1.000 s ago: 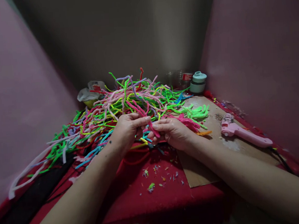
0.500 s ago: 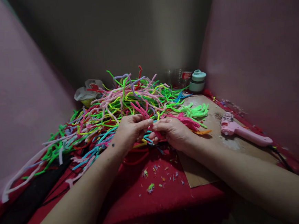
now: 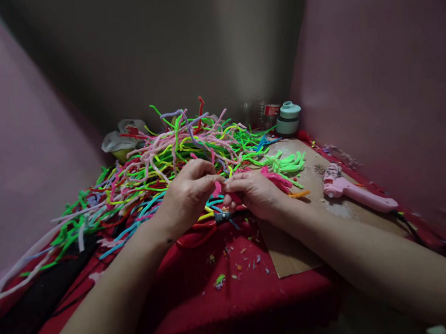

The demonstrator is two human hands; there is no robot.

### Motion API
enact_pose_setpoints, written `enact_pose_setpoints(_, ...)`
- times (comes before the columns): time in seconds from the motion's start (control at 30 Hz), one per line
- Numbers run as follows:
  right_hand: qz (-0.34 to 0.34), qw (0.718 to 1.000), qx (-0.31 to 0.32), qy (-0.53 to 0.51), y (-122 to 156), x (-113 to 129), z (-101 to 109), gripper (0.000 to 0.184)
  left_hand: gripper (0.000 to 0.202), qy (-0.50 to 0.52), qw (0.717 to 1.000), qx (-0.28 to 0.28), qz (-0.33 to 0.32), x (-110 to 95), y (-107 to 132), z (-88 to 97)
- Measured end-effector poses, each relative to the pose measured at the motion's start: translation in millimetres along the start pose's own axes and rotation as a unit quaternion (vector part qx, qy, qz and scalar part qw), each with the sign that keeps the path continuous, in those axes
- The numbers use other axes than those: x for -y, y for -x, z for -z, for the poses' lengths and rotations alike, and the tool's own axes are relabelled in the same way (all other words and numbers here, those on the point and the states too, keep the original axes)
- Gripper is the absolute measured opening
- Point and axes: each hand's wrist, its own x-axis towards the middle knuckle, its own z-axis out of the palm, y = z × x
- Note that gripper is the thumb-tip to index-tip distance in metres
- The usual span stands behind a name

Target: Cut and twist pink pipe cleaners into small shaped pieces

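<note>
Between my hands is a pink pipe cleaner piece (image 3: 217, 189), mostly covered by fingers. My left hand (image 3: 193, 187) pinches it with thumb and forefinger, the back of the hand turned up. Fingertips of my right hand (image 3: 253, 190) meet the left ones and are closed on the same pink piece. Just below the hands lies a pair of pliers or cutters with red handles (image 3: 198, 241) and a metal joint (image 3: 223, 216). Behind them rises a large heap of pipe cleaners (image 3: 190, 144) in many colours.
A pink glue gun (image 3: 358, 193) rests on a brown board (image 3: 299, 256) at right, near bundled green pipe cleaners (image 3: 286, 163). At the back stand a mint-lidded jar (image 3: 288, 118) and a plastic bag (image 3: 118, 142). Fuzzy scraps (image 3: 220, 280) dot the red cloth (image 3: 187, 298).
My left hand has turned and risen slightly, its fingers bending further over the pink piece. My right hand stays close to it, still pinching. The whole view has shifted a little.
</note>
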Motion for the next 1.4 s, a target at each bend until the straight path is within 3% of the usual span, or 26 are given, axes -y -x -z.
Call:
enact_pose_setpoints(0.17,0.004,0.999,0.047,0.021,0.8,0.9,1.2,0.008,0.015,-0.059,0.993,0.075,-0.064,-2.5,-3.3,15.4)
enact_pose_setpoints(0.3,0.002,0.996,0.086,0.006,1.3,0.7,2.1,0.01,0.019,-0.091,0.99,0.1,-0.049,-6.1,-4.2,22.6)
enact_pose_setpoints(0.6,0.032,0.994,0.065,0.084,6.8,3.9,-3.5,0.011,0.025,-0.023,0.991,0.13,0.008,-4.8,-3.1,20.7)
enact_pose_setpoints(0.7,0.074,0.973,0.044,0.214,10.4,3.1,-6.8,0.017,0.021,0.018,0.986,0.152,0.065,-10.3,-3.3,22.0)
enact_pose_setpoints(0.77,0.162,0.919,0.003,0.36,13.6,1.7,-8.6,0.019,0.018,0.092,0.965,0.168,0.181,-12.1,-4.4,21.3)
enact_pose_setpoints(0.83,0.289,0.822,-0.044,0.489,16.9,-0.3,-9.3,0.019,0.018,0.233,0.891,0.173,0.349,-11.7,-5.8,17.9)
enact_pose_setpoints(0.9,0.402,0.725,-0.071,0.555,19.8,-2.2,-8.9,0.018,0.017,0.41,0.76,0.16,0.479,-10.1,-6.7,12.0)
enact_pose_setpoints(0.93,0.44,0.69,-0.075,0.57,20.8,-2.9,-8.5,0.018,0.017,0.493,0.688,0.148,0.511,-9.4,-6.8,8.7)
enact_pose_setpoints(1.0,0.483,0.646,-0.077,0.586,22.1,-3.4,-7.8,0.019,0.017,0.618,0.569,0.146,0.523,-8.9,-6.4,2.9)
enact_pose_setpoints(1.03,0.49,0.639,-0.081,0.587,22.3,-3.0,-7.8,0.019,0.018,0.655,0.531,0.146,0.518,-9.2,-6.0,1.3)
enact_pose_setpoints(1.07,0.487,0.648,-0.086,0.579,22.3,-2.3,-8.0,0.019,0.019,0.672,0.515,0.145,0.512,-9.8,-5.7,0.8)
enact_pose_setpoints(1.1,0.474,0.672,-0.092,0.561,22.1,-1.1,-8.5,0.019,0.018,0.67,0.523,0.135,0.509,-10.5,-5.6,1.5)
enact_pose_setpoints(1.13,0.449,0.711,-0.096,0.532,21.8,0.5,-9.1,0.018,0.017,0.65,0.552,0.116,0.509,-11.3,-5.5,3.3)
enact_pose_setpoints(1.27,0.275,0.909,-0.064,0.306,19.4,7.8,-10.5,0.018,0.017,0.497,0.748,0.005,0.44,-13.2,-7.5,15.1)
enact_pose_setpoints(1.33,0.211,0.958,-0.032,0.19,17.9,10.5,-10.0,0.019,0.021,0.416,0.839,-0.016,0.351,-13.3,-9.0,19.7)
enact_pose_setpoints(1.4,0.177,0.976,-0.004,0.126,16.9,11.7,-9.3,0.019,0.019,0.324,0.908,-0.011,0.267,-13.1,-10.0,22.0)
